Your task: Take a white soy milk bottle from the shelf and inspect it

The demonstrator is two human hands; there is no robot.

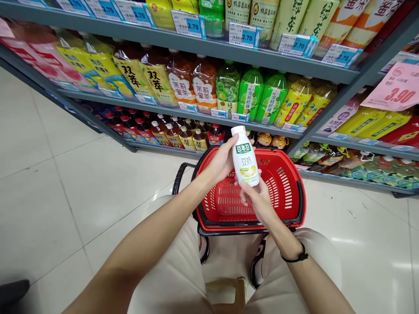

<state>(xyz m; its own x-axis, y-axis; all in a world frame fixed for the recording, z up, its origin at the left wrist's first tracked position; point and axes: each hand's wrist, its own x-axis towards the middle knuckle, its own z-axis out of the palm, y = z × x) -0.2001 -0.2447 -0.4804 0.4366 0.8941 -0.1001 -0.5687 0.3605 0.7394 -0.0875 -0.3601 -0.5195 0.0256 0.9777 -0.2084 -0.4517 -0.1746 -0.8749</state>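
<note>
1. White soy milk bottle (245, 157) is being held upright over the red shopping basket (296, 192), label facing the wearer for reading.
2. Left hand (222, 161) is wrapping its side; right hand (257, 196) is cupping its base.

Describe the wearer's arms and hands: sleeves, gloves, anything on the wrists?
Both forearms are bare, no sleeves in view, no gloves. The left hand shows no ring or watch. The right hand has a thin black band around its wrist. No markings visible.

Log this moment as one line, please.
left hand: holds white soy milk bottle, upright | right hand: supports bottle's base | position: above red shopping basket | backdrop: drink shelves
</note>
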